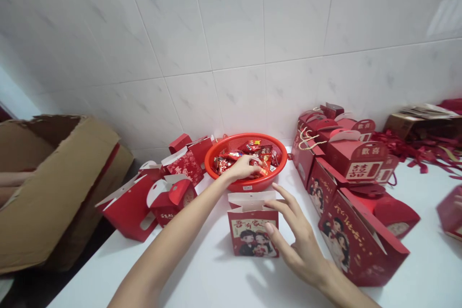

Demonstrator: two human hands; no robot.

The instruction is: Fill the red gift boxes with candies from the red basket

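Note:
My left hand [246,167] is down in a red plastic basket [211,156], its fingers bent together among wrapped candies [266,160]. Whatever sits between those fingertips is hidden. In front of the basket, a red paper gift box [253,238] with a cartoon couple on its face stands upright on the white table, its top flaps apart. My right hand [298,238] is at the box's right side with fingers spread. Its thumb is by the front face and its fingertips are near the top edge; I cannot tell whether they touch.
Several red gift boxes [364,243] stand in rows on the right, some with handles. More boxes [135,207] cluster at the left. A large cardboard carton [46,192] is beyond the table's left edge. Red ribbons [415,151] lie at the back right, before a tiled wall [238,33].

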